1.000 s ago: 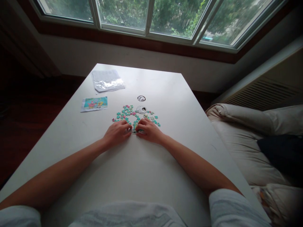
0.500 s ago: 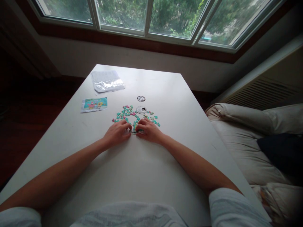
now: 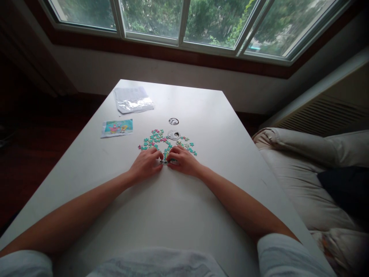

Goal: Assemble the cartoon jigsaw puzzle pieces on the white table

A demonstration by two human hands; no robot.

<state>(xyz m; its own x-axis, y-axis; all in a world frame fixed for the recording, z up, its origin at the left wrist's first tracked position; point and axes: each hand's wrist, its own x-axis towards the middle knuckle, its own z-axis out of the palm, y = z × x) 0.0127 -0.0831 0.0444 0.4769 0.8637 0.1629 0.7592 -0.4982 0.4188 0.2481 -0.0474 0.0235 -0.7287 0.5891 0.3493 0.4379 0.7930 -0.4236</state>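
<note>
Small jigsaw puzzle pieces [image 3: 157, 137], mostly teal with some pink and yellow-green, lie scattered on the white table [image 3: 184, 200]. At their near edge, my left hand [image 3: 147, 162] rests with curled fingers, thumb and fingertips pinched near a puzzle piece. Facing it from the right, my right hand [image 3: 184, 161] also has bent fingers pressed down on pieces. Between the two hands a narrow cluster of pieces [image 3: 165, 157] shows. The fingers partly hide what each hand grips.
Left of the pieces lies a colourful cartoon picture sheet [image 3: 117, 127]. Behind it is a clear plastic packet [image 3: 134, 100] with papers. Two round inserts, a far one [image 3: 173, 121] and a near one [image 3: 174, 135], are set in the tabletop. A beige sofa [image 3: 291, 181] stands at right.
The whole view has shifted slightly, so everything sits a little further right. Both hands stay at the same pieces, with only slight finger movement.
</note>
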